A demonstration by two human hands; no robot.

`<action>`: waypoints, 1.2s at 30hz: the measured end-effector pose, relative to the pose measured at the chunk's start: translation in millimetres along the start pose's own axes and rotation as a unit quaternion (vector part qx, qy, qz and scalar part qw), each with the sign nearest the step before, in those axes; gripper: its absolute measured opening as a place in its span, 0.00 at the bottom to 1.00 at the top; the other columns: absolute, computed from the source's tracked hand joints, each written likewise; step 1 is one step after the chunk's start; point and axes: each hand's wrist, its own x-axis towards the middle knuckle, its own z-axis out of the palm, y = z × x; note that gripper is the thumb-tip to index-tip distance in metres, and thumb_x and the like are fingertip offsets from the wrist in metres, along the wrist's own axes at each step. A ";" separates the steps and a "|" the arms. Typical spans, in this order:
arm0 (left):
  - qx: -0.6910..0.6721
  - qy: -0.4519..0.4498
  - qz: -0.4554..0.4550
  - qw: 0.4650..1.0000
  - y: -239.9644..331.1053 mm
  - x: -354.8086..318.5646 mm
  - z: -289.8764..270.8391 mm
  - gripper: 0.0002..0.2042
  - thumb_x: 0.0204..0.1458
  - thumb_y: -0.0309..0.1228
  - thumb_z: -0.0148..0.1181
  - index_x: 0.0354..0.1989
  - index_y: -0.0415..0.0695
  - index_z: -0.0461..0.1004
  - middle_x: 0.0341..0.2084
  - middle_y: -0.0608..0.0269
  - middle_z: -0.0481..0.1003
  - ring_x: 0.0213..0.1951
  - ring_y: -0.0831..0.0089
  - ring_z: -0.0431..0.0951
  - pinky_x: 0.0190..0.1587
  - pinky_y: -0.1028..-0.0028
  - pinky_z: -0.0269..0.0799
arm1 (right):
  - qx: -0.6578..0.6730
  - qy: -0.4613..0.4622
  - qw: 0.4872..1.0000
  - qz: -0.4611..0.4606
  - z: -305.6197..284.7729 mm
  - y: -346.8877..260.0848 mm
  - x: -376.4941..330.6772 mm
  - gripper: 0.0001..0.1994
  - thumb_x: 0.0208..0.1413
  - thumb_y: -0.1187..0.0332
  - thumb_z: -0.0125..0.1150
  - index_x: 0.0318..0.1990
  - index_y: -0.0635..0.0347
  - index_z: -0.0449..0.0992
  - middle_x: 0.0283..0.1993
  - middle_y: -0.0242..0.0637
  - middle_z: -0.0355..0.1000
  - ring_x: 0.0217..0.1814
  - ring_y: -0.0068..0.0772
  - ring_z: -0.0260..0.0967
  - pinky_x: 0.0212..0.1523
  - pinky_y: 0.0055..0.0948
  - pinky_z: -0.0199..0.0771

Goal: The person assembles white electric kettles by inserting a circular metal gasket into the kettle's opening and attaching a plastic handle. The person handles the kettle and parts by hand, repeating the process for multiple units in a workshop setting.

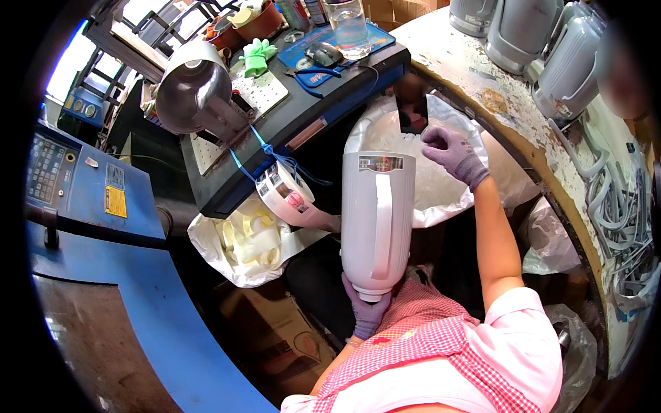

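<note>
- Far L: blue machine (103, 275) w/ keypad panel; steel funnel-shaped hopper (193, 93) above it.
- Below hopper: roll of labels (286, 196) tied on blue cord, open bag of pale plastic parts (251, 241) under it.
- Centre: white jug body (377, 220), handle facing up, lying lengthwise over lap, far end toward the bench.
- L hand (366, 313), purple glove, fingers curled around jug's near end.
- R hand (451, 155), purple glove, at jug's far end; fingertips pinch a small dark piece (413, 113) over white bag (441, 186).
- R: curved worn bench (509, 110), row of grey jug shells (523, 31) on it.
</note>
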 end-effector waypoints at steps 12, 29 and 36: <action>0.049 -0.004 0.032 0.998 2.3 -0.4 7.2 0.58 0.42 0.32 0.76 0.74 0.35 0.35 0.64 0.41 0.62 0.62 0.54 0.68 0.63 0.62 0.66 | -0.156 -0.185 0.967 0.086 54.6 -56.0 50.5 0.34 0.47 0.35 0.66 0.23 0.67 0.80 0.21 0.38 0.75 0.25 0.32 0.76 0.30 0.31 0.77; 0.133 0.006 0.065 0.989 -17.3 -7.9 6.6 0.57 0.39 0.36 0.78 0.74 0.34 0.42 0.64 0.38 0.60 0.63 0.46 0.67 0.63 0.57 0.67 | -0.148 -0.077 0.968 -0.186 30.3 -13.3 -44.7 0.52 0.44 0.50 0.75 0.72 0.67 0.53 0.68 0.58 0.61 0.71 0.54 0.59 0.72 0.41 0.57; 0.044 0.002 0.041 0.998 -5.2 -7.2 1.4 0.56 0.41 0.33 0.77 0.74 0.34 0.42 0.64 0.41 0.62 0.63 0.52 0.68 0.64 0.60 0.66 | 0.087 0.044 0.987 -0.131 20.2 7.3 -29.8 0.16 0.68 0.68 0.54 0.58 0.67 0.74 0.53 0.43 0.77 0.55 0.30 0.74 0.57 0.27 0.73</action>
